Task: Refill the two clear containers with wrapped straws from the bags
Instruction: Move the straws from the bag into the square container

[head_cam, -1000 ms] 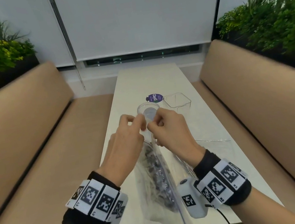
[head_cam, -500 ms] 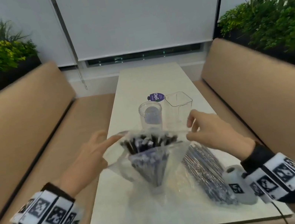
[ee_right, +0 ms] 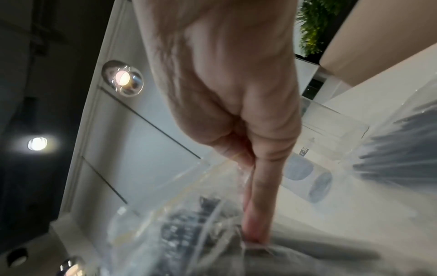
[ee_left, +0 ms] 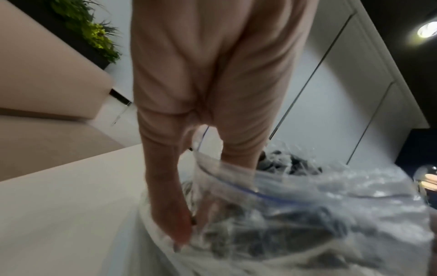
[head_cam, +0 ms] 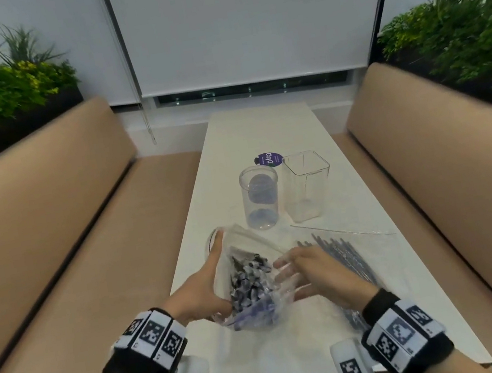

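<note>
Left hand [head_cam: 201, 286]: fingers [ee_left: 165, 196] extended, thumb outside and the others slipped inside the mouth of the open bag [head_cam: 249, 290], its near wall pinched between them. Right hand [head_cam: 314, 269]: fingers [ee_right: 258, 196] straight and pressed together, seen inside the clear film; grip cannot be told. Wrapped straws [head_cam: 248, 275] are bunched in this bag, held low over the tabletop [head_cam: 254, 129]. A second bag [head_cam: 347, 254] of straws is laid flat just right of it. Farther off, a round container [head_cam: 261, 200] and a square container [head_cam: 306, 186] are stood upright side by side, a purple sticker [head_cam: 269, 159] behind them.
</note>
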The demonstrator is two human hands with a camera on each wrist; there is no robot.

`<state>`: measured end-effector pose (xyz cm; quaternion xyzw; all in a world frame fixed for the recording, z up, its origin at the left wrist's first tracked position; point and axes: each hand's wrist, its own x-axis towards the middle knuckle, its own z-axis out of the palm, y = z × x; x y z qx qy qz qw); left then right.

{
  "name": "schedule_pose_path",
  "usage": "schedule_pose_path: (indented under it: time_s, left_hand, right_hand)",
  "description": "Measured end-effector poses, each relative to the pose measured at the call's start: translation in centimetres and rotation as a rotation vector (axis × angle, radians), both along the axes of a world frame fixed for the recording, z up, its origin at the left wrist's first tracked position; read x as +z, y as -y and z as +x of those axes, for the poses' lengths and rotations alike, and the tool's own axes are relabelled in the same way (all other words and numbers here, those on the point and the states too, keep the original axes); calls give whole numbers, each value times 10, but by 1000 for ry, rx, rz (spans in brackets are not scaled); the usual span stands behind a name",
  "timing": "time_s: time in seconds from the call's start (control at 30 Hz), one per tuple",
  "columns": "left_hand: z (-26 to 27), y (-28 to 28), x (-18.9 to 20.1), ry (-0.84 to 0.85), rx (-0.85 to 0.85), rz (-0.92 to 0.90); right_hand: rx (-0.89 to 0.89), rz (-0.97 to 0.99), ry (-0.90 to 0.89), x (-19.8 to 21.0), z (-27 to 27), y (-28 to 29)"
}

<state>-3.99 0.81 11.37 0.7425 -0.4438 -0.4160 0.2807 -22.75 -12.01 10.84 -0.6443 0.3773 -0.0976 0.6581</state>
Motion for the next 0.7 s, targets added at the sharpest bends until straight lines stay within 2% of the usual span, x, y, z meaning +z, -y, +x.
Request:
schedule_pose_path:
  time_s: [0.13, 0.27, 0.37, 0.4, 0.53, 0.63, 0.7]
  left_hand:
    - [-7, -11, 0, -243, 135, -139]
    - [-35, -9, -5, -506, 326, -307]
    - [-48, -11, -10, -548, 363, -314]
    - [-46, -14, -9, -501, 355, -303]
    - [-16, -24, 0, 159, 242, -236]
    - [13, -25, 10, 293, 92, -374]
    - [29, -20, 13, 311, -39, -383]
  right_hand:
    - [-177, -1, 124, 10, -4, 5]
    - [143, 82, 110, 19, -8, -16]
    - [125, -104, 142, 21, -7, -11]
    - [108, -174, 123, 22, -8, -6]
    - [93, -371, -34, 31, -10, 8]
    - [187, -480, -128, 42, -2, 12]
    - [263, -453, -115, 52, 9, 12]
